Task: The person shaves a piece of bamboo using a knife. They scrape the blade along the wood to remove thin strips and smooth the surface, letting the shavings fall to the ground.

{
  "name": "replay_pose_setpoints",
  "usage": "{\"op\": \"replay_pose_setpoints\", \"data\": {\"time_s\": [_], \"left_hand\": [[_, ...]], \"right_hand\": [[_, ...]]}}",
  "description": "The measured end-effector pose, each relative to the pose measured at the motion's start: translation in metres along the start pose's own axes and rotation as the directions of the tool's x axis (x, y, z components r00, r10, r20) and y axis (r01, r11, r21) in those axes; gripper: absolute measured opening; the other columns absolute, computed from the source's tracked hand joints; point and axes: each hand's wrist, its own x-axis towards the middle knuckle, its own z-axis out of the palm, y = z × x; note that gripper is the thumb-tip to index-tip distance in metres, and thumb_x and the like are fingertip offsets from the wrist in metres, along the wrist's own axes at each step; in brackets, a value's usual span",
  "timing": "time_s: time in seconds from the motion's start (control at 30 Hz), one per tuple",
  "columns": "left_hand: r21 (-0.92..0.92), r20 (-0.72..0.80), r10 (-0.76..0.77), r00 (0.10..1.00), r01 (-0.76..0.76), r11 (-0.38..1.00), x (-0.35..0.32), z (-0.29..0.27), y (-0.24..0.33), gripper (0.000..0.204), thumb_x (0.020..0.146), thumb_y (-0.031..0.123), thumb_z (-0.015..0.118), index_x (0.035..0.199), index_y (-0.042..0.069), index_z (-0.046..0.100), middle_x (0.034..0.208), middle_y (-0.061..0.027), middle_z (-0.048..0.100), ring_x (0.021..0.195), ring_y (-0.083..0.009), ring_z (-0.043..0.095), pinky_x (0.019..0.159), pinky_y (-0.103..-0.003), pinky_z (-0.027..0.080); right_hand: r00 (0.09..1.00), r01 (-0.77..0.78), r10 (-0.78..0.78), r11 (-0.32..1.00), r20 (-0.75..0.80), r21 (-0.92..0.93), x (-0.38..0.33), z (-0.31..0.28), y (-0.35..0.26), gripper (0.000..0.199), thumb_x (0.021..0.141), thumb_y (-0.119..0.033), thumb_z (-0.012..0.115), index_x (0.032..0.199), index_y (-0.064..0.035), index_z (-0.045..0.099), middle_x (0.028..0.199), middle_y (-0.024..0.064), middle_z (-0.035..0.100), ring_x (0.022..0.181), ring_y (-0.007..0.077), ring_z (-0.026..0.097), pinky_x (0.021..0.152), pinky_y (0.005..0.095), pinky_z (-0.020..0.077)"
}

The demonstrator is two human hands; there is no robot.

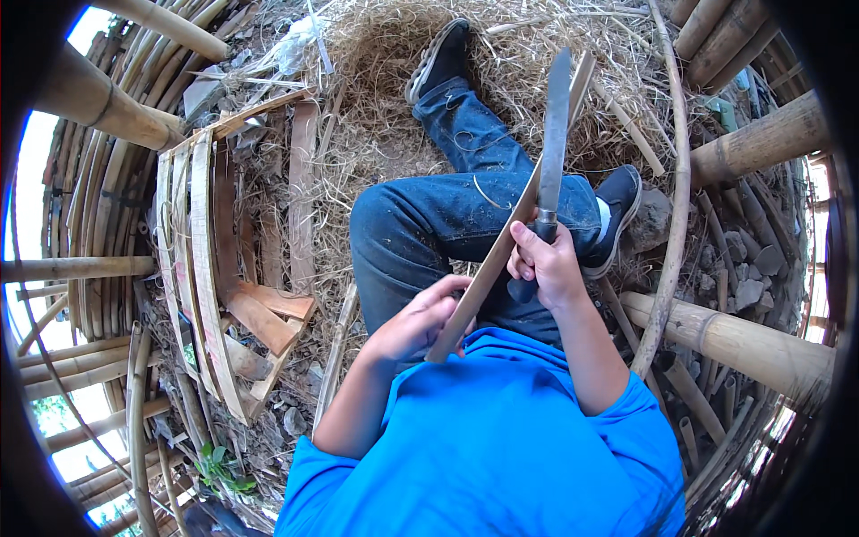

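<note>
My right hand (548, 261) is wrapped round the dark handle of a long-bladed knife (555, 134), its blade pointing up and away from me. Against the blade's left side runs a long, narrow bamboo strip (488, 273), slanting from near my shirt toward the far right. Near its lower end, my left hand (420, 320) grips the strip, fingers curled around it. Both hands are over my bent legs in blue jeans (403, 224). The strip's far end passes behind the blade.
A slatted wooden crate (201, 259) lies at my left. Pale shavings (376, 116) cover the ground ahead around my shoes. A long thin pole (678, 206) and thick bamboo poles (752, 345) are at my right, with stones (752, 291) among them. Bamboo walls (98, 179) curve around.
</note>
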Motion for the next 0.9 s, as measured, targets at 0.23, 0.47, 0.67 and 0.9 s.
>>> {"op": "replay_pose_setpoints", "data": {"time_s": [0.23,0.47,0.67,0.9], "left_hand": [[0.400,-0.275,0.191,0.942,-0.068,0.914,0.009,-0.003,0.018,0.044,0.090,0.026,0.059,0.126,0.004,0.046,0.092,-0.0039,0.053,0.084,-0.0109,0.056,0.069,-0.029,0.056],[0.384,-0.169,0.304,0.938,-0.221,0.896,0.036,0.011,0.046,0.032,0.093,0.023,0.056,0.118,0.003,0.057,0.097,-0.0013,0.059,0.081,-0.0058,0.055,0.063,-0.022,0.051],[0.397,-0.076,0.316,0.946,-0.262,0.880,0.056,0.013,0.045,0.021,0.089,0.019,0.064,0.101,0.003,0.059,0.082,0.0016,0.061,0.069,-0.0043,0.056,0.062,-0.020,0.047],[0.477,-0.262,0.498,0.827,-0.338,0.811,0.044,0.008,0.055,0.021,0.083,0.015,0.072,0.093,0.000,0.060,0.079,0.0011,0.060,0.075,-0.0053,0.059,0.066,-0.022,0.051]], "right_hand": [[0.924,-0.061,0.130,0.978,0.359,-0.197,0.000,-0.013,-0.024,0.016,0.087,-0.009,0.064,0.098,-0.0025,0.055,0.066,-0.0004,0.051,0.042,0.0062,0.043,0.041,0.0226,0.0365],[0.761,-0.179,0.301,0.949,0.575,-0.259,-0.007,-0.005,-0.027,0.022,0.084,-0.015,0.068,0.091,-0.0016,0.052,0.058,0.0007,0.048,0.044,0.0073,0.044,0.038,0.0212,0.0296],[0.731,-0.191,0.290,0.956,0.618,-0.222,-0.008,-0.011,-0.015,0.028,0.082,-0.008,0.067,0.105,0.0023,0.055,0.062,0.0008,0.051,0.047,0.0069,0.046,0.042,0.0212,0.0339],[0.760,-0.106,0.289,0.939,0.582,-0.328,-0.015,-0.012,-0.020,0.046,0.074,-0.012,0.076,0.114,0.0031,0.057,0.058,-0.0027,0.048,0.046,0.0045,0.044,0.044,0.0198,0.0322]]}}
